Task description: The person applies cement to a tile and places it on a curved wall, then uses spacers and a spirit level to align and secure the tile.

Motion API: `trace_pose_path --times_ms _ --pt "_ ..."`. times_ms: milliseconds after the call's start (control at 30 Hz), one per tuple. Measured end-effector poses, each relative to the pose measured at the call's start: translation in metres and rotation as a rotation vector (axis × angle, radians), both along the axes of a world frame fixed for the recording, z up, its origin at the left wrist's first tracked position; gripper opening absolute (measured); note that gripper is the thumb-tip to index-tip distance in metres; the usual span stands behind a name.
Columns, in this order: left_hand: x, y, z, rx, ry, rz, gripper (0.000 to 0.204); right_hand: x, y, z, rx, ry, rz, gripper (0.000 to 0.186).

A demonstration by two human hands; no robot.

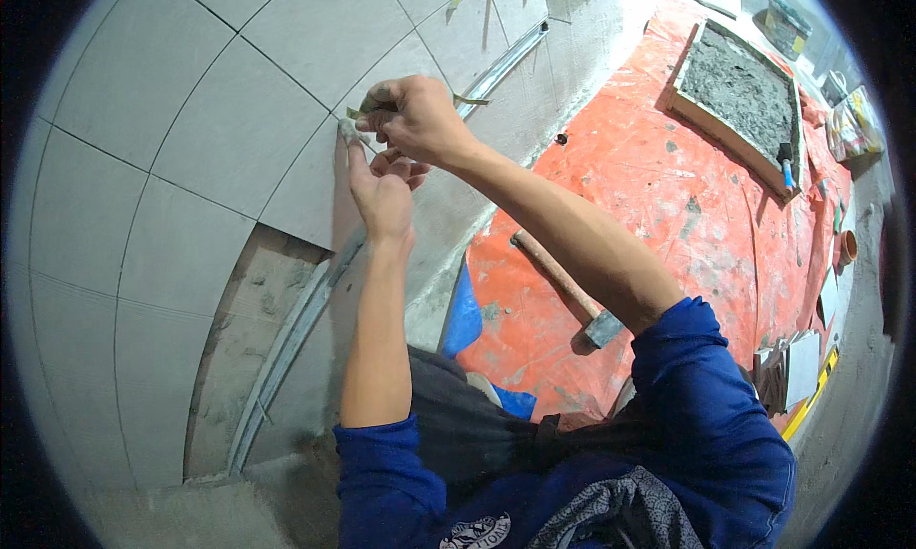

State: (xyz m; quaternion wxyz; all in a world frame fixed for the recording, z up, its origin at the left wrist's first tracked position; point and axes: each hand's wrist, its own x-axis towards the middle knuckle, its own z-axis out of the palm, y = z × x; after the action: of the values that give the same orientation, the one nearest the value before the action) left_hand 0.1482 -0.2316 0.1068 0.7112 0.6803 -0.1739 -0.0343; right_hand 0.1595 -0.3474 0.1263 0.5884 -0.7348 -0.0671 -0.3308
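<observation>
Both of my hands meet at a joint in the grey wall tiles (239, 110), above a metal rail (303, 322). My right hand (420, 118) is bent down with its fingertips pinched on a small yellow-green strip (353, 114) at the tile joint. Just below it, my left hand (384, 198) reaches up, its grey-smeared fingertip against the tile and the other fingers curled. What lies between the left fingertips is too small to make out. Another yellow-green strip (472, 101) sticks out beside the rail to the right of my hands.
An untiled recess (253, 296) shows bare wall at left. On the orange sheet (534, 263) lies a hammer (563, 282) under my right forearm. A mortar trough (739, 96) stands at far right, with a blue-handled tool (787, 167) on its edge. Stacked tiles (801, 368) lean beside a yellow level (811, 396).
</observation>
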Motion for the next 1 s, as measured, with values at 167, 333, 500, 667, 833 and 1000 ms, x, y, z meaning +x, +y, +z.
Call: trace_pose_path --times_ms 167,333,500,667,833,1000 --pt "-0.001 0.001 0.001 0.018 -0.012 0.056 0.064 0.023 0.007 -0.007 -0.069 -0.060 -0.033 0.019" --pt "0.001 0.002 0.000 -0.005 -0.025 0.007 0.064 0.032 0.010 -0.006 -0.144 -0.107 -0.092 0.017" --pt "0.002 0.001 -0.003 -0.037 -0.013 0.025 0.072 0.028 0.013 0.003 -0.279 -0.045 -0.129 0.015" --pt "0.005 -0.001 -0.007 -0.092 0.015 0.054 0.079 0.024 0.014 0.009 -0.402 -0.035 -0.162 0.015" --pt "0.004 0.000 -0.009 -0.065 0.048 0.037 0.081 0.024 0.015 0.015 -0.416 0.035 -0.168 0.009" --pt "0.006 0.000 -0.013 -0.117 0.019 -0.018 0.083 0.025 0.013 0.024 -0.489 0.028 -0.178 0.010"
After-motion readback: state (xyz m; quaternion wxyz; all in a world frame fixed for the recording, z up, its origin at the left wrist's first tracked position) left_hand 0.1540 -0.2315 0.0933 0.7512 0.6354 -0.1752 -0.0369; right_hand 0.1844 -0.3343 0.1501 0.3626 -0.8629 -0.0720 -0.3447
